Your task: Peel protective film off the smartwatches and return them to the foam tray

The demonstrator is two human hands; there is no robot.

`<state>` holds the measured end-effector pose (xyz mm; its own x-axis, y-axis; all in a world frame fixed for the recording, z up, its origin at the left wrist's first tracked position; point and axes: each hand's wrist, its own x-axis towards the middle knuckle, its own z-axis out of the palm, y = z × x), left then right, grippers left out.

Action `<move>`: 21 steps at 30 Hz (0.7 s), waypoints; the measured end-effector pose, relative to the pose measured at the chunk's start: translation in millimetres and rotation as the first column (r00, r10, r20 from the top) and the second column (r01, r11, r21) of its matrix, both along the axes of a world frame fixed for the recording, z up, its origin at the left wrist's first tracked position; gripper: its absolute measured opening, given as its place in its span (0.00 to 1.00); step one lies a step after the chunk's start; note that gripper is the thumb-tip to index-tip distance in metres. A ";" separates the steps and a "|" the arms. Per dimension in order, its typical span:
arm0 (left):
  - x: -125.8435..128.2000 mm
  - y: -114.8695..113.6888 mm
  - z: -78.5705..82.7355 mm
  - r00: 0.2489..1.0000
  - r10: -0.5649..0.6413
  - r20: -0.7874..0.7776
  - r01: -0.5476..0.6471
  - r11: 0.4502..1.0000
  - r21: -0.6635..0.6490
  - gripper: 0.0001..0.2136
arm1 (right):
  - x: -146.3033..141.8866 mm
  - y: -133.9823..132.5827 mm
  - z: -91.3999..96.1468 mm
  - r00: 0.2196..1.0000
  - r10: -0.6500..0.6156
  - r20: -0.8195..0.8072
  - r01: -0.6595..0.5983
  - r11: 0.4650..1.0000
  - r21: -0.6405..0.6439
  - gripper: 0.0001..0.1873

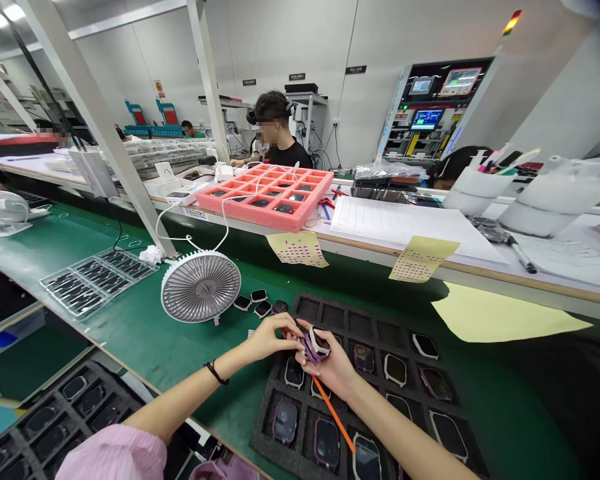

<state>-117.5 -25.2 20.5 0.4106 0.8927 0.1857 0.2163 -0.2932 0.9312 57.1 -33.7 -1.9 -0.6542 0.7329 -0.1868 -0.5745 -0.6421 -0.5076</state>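
Holding a small purple-and-white watch body [316,345] over a black foam tray [349,321], both hands meet above the green surface [145,333]. The right hand [333,368] is closed around the watch body, with a thin orange stick [333,414] tucked under its palm — the stick runs down along the wrist. The left hand [267,337] pinches the watch body's edge with its fingertips. A small white fan [201,287] stands just beyond the left hand — a few loose dark pieces [259,296] lie beside it.
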 end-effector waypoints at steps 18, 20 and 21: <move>-1.1 19.4 7.5 0.922 -0.204 -0.329 0.257 0.958 0.126 0.22 | 1.3 -1.1 -6.5 0.985 0.165 0.055 -0.165 0.986 -0.007 0.15; -4.7 21.7 7.5 0.918 -0.122 -0.377 0.190 0.970 0.149 0.21 | 1.0 -1.4 -3.8 0.990 0.128 0.054 -0.128 0.992 -0.014 0.14; -8.8 22.9 7.7 0.910 -0.063 -0.409 0.139 0.978 0.159 0.21 | 1.1 -1.7 -2.3 0.993 0.103 0.056 -0.102 0.995 -0.014 0.13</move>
<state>-126.2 -2.3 28.2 0.5699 0.8096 0.1407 0.5195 -0.4876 0.7017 58.2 -35.3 -4.2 -0.7138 0.6602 -0.2336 -0.4760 -0.7020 -0.5297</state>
